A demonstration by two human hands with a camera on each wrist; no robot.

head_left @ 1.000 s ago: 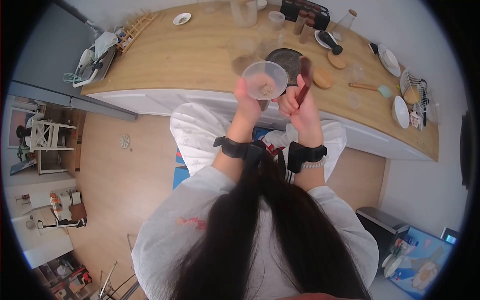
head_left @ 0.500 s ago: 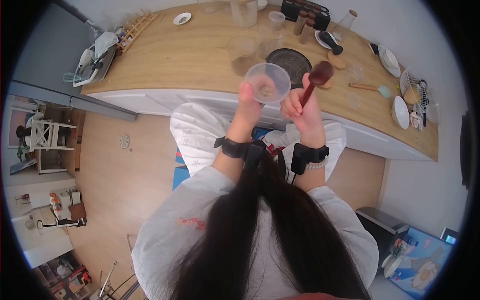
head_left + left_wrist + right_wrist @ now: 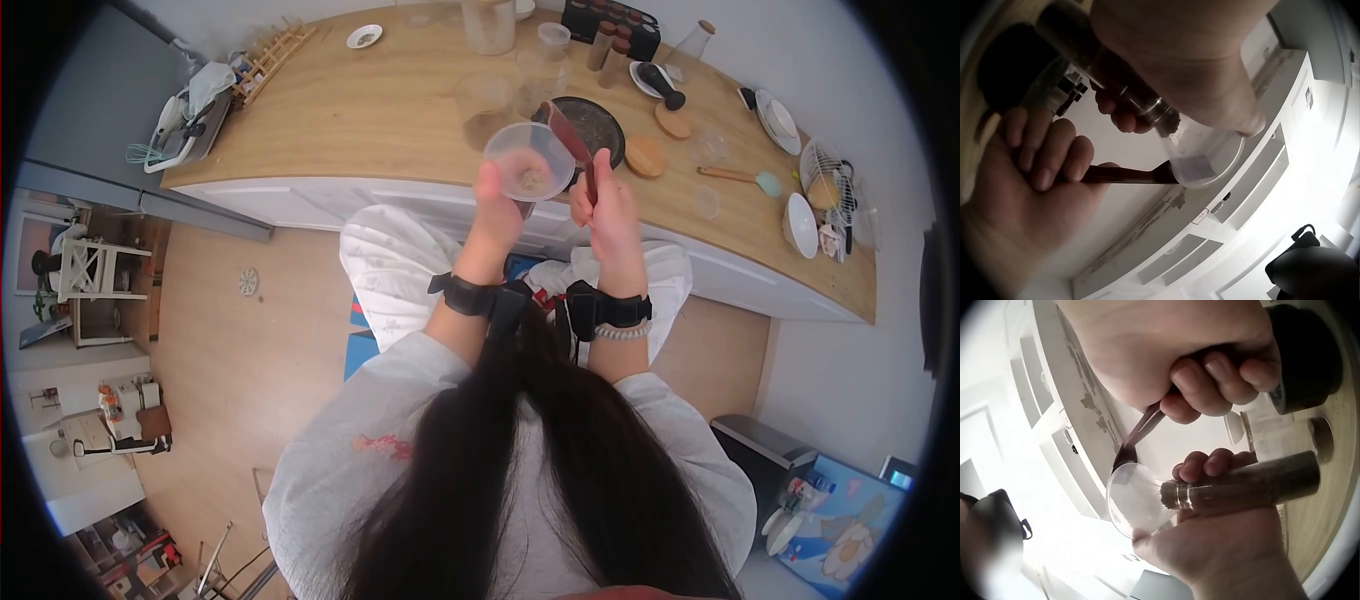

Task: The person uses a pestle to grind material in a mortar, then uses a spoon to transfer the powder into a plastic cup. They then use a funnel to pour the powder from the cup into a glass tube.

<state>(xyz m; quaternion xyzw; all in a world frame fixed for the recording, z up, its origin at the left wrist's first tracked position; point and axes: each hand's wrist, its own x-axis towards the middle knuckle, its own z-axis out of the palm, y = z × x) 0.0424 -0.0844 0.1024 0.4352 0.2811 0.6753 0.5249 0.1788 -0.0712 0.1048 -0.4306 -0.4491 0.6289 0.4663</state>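
My left hand [image 3: 497, 203] grips a slim glass spice bottle [image 3: 1254, 481] filled with dark powder, its thumb steadying a clear plastic funnel [image 3: 528, 160] set in the neck. A little brownish powder lies in the funnel's throat. My right hand [image 3: 605, 203] grips the handle of a dark red spoon [image 3: 570, 138], whose bowl is tilted over the funnel's right rim. In the left wrist view the spoon [image 3: 1129, 175] reaches into the funnel [image 3: 1204, 156] from the left. In the right wrist view the spoon [image 3: 1141, 428] touches the funnel [image 3: 1135, 500] from above.
Both hands are held up in front of the wooden counter [image 3: 380, 120]. Behind them sit a dark round pan [image 3: 598, 122], glass jars [image 3: 484, 97], a spice rack [image 3: 605, 20], wooden lids [image 3: 646, 156], a spatula [image 3: 745, 176] and white bowls [image 3: 800, 222].
The spoon's bowl was raised out to the right of the funnel half a second ago; now it has swung left and tips over the funnel's rim. The left hand has barely moved.
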